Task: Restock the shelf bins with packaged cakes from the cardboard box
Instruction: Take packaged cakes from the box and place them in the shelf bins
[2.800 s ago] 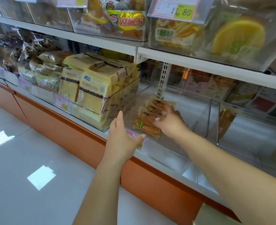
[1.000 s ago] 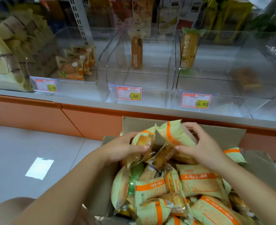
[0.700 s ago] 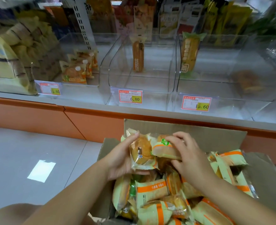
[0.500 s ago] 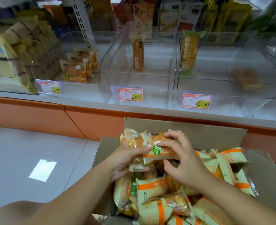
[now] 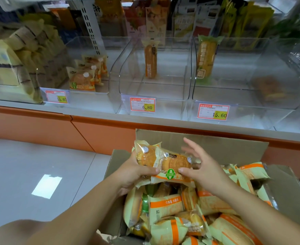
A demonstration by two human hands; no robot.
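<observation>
Fingers of the left hand (image 5: 131, 172) are curled behind two cakes (image 5: 163, 161), with the thumb clamped across their lower front edge. It holds the pair just above the box (image 5: 207, 144) — one pack overlaps the other, both clear-fronted, the nearer with an orange band. The right hand (image 5: 205, 168) is beside them, fingers spread apart and mostly straight, its thumb tip touching the bottom edge of the nearer pack. Its fingertips are blurred, so I cannot tell whether they touch the wrapper. In the box lies a heap (image 5: 165, 207) of the same packs, well over ten and too jumbled for an exact count. Behind the box runs the shelf (image 5: 92, 112) with three clear bins that I can tell apart. The left bin (image 5: 92, 99) holds about three such packs in a row, front to back. The middle bin (image 5: 163, 93) holds one long pack (image 5: 151, 61) upright at the back. The right bin (image 5: 234, 99) holds one yellow-green pack (image 5: 206, 59), also upright. One brown item (image 5: 269, 89) sits further right, too blurred to tell which bin it is in. Three tags (image 5: 142, 104) show whole on the bin fronts — 15.60, 6.80, 15.60
</observation>
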